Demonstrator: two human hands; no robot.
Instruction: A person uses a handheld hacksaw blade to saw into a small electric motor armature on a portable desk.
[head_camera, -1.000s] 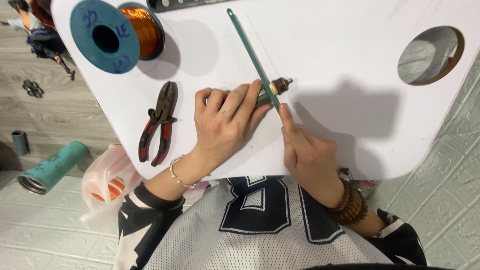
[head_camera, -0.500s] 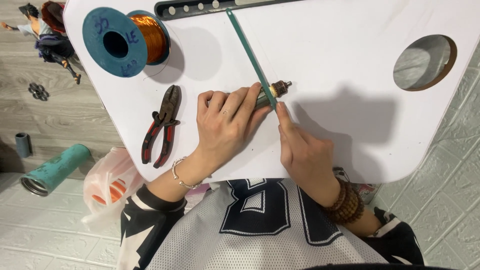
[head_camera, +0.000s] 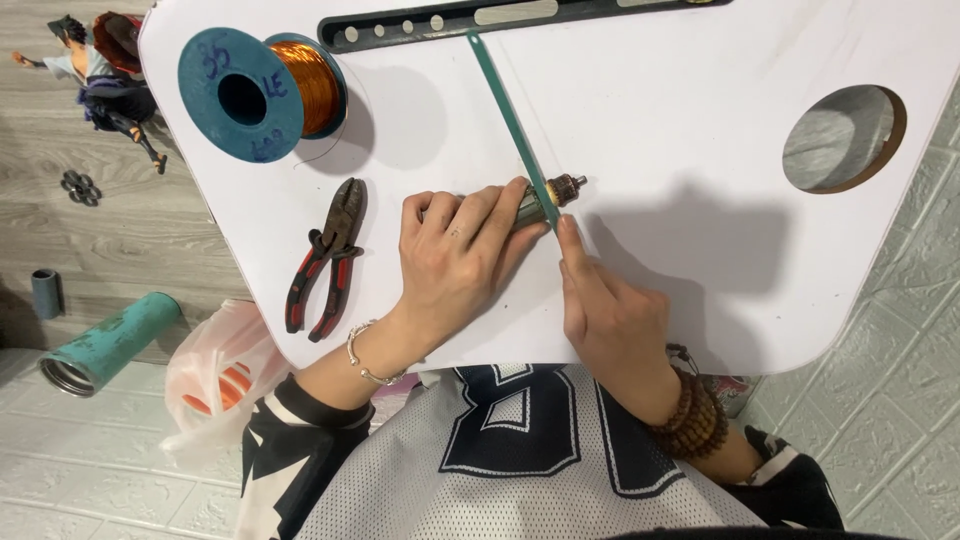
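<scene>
1. Head view, our hands: our left hand (head_camera: 455, 255) is clamped over a small motor rotor (head_camera: 545, 200), pinning it flat on the white table (head_camera: 700, 150) near the middle; only its copper-wound tip and short shaft stick out to the right of our fingers. Our right hand (head_camera: 610, 310) pinches the near end of a long green strip (head_camera: 510, 120), which runs slantwise away from us across the rotor toward the far edge.

2. Head view, surroundings: to the far left stands a blue spool of copper wire (head_camera: 265, 90), and just left of our left hand lie red-handled pliers (head_camera: 325, 255). A round hole (head_camera: 842, 138) is cut in the table at the far right. A black slotted bar (head_camera: 500, 15) lies along the far edge. On the floor to the left lie a teal tube (head_camera: 105, 340) and a plastic bag (head_camera: 215, 375).

3. Risks, as we judge them: the strip is thin and held only at one end, so a hard push could bend it or make it skid off the rotor onto our left fingertips. If our left hand loosens, the round rotor could roll. The fine windings at the exposed tip look easy to nick.
</scene>
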